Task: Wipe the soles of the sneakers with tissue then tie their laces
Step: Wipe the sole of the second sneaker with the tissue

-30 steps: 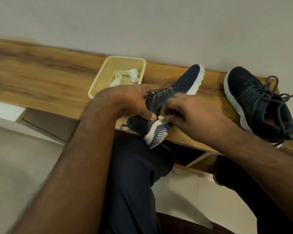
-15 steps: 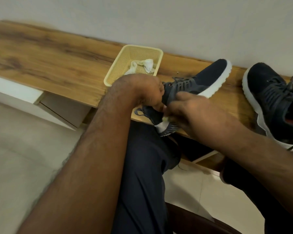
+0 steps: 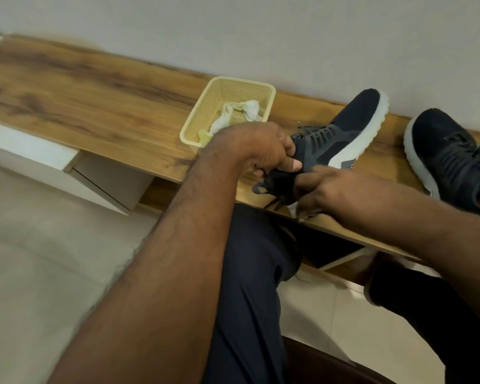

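Note:
A dark navy sneaker with a white sole lies tilted on the wooden bench, toe toward the wall. My left hand grips its collar near the heel. My right hand is curled against the heel end of the sole, and a pale scrap of tissue just shows under its fingers. The heel itself is mostly hidden by both hands. The second sneaker stands on the bench at the right edge with its laces loose.
A yellow plastic basket holds crumpled used tissues just behind my left hand. The wall runs close behind the bench. My knees in dark trousers are under the bench's front edge, above a tiled floor.
The sneaker has rolled so that less of its patterned sole faces me. My right hand has slid down to the heel end, and my head has turned so everything sits further right.

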